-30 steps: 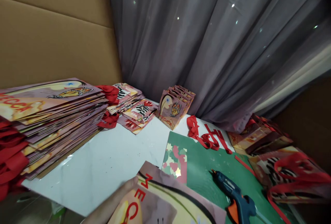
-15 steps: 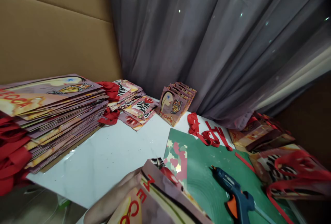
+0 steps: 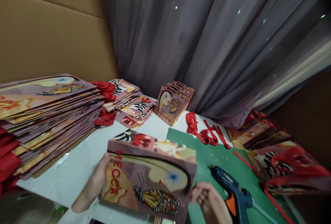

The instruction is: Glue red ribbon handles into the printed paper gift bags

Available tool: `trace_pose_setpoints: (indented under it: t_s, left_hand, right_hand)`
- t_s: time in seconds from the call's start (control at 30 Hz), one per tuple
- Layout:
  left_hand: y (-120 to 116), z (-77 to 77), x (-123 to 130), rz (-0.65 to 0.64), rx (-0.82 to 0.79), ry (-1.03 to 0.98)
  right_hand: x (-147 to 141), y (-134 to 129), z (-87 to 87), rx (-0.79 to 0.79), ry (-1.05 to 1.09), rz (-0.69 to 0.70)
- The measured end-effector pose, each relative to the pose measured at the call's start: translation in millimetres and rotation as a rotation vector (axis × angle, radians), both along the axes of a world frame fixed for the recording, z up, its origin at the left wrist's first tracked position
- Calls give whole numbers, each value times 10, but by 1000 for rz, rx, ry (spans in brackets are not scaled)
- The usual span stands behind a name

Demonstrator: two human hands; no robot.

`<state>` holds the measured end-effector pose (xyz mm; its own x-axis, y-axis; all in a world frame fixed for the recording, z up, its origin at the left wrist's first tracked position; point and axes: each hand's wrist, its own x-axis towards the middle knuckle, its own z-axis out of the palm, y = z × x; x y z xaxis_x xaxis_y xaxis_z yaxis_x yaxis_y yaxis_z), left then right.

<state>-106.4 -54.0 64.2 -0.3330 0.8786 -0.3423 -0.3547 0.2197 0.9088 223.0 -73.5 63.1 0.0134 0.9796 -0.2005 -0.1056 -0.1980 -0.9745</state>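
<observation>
Between both hands [image 3: 93,181] [image 3: 210,198], a MECCA bag [image 3: 151,179]

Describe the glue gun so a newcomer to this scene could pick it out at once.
Find the grey curtain, then come forward to the green mat on the white table. On that mat, just right of the right hand, lies the glue gun; its dark blue body and orange trigger set it apart from the printed bags and red ribbons nearby.
</observation>
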Motion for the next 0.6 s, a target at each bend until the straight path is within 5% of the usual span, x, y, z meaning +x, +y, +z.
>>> trace_pose_setpoints:
  t_s: [0.13, 0.2, 0.27, 0.37, 0.47, 0.6]
  left_hand:
    - [152, 199, 287, 98, -3, -406]
    - [183, 180, 539, 16, 23, -439]
    - [229, 76, 736, -164, 50, -397]
    - [466, -112, 752, -380, 97, 5]
    - [976, -181, 450, -459, 140, 910]
    - [1778, -112, -12, -353, 115, 1206]
  right_hand:
    - [-340, -102, -291, 214, -7, -146]
    - [-550, -165, -481, 124, -129, -27]
    - [-692, -132, -590, 97, -224, -71]
    - [-731, 161, -544, 98, -223, -344]
    - [-618, 632, -412, 133, -233, -567]
    - [-446, 1218, -415, 254, -317, -700]
